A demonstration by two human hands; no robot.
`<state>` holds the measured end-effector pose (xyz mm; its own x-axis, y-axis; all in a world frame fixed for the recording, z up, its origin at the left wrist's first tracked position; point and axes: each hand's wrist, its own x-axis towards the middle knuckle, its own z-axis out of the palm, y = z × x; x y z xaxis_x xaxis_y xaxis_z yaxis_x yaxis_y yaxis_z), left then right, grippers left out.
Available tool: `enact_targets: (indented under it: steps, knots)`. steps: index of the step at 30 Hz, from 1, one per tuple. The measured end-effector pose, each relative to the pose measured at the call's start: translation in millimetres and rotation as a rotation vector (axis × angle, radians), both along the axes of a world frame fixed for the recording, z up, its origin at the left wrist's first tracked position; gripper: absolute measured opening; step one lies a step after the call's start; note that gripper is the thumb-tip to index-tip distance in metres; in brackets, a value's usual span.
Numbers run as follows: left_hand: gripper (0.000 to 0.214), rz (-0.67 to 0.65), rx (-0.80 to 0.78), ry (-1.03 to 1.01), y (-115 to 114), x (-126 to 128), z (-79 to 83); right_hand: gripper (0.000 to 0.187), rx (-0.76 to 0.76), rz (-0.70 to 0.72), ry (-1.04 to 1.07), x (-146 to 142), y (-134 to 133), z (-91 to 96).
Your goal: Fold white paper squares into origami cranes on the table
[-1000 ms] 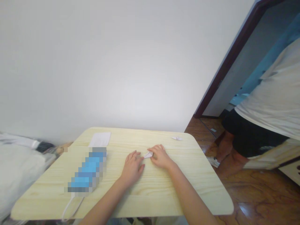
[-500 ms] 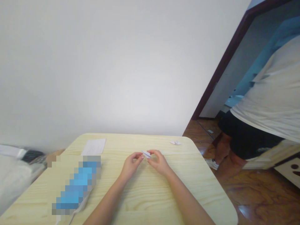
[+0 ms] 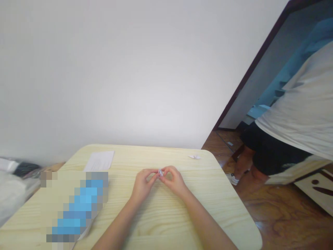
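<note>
A small piece of folded white paper (image 3: 160,172) is pinched between both hands, above the middle of the wooden table (image 3: 161,222). My left hand (image 3: 144,182) grips its left side between thumb and index finger. From the right, my right hand (image 3: 173,180) pinches the same paper, its fingertips almost meeting those of the left. Most of the paper is hidden by the fingertips, so its exact fold cannot be made out. Farther back on the right lies a small folded paper figure (image 3: 194,157) with pointed ends, touched by neither hand.
White paper sheets (image 3: 99,160) lie at the back left of the table. In front of them is a blurred-out blue object (image 3: 80,205). A wall (image 3: 145,86) rises behind the table. A person in a light shirt (image 3: 307,104) stands at the right, beside a doorway.
My fingertips have come closer together around the folded paper, which now shows less of its flat, pointed shape. The view has shifted slightly. The paper figure stays on the table.
</note>
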<state>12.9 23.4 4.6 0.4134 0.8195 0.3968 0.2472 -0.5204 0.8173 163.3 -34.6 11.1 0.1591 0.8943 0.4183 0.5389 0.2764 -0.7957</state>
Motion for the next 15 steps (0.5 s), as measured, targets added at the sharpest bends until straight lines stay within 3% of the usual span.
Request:
enact_targets:
  steps: [9,15]
  knots:
    - [0.019,0.036,-0.003,0.032,-1.5,-1.9,0.8,0.017,0.017,-0.056,-0.060,2.3,-2.1,3.3]
    - [0.020,0.021,-0.006,0.062,-0.9,-2.2,0.3,0.016,-0.037,-0.006,-0.083,1.3,-2.3,4.2]
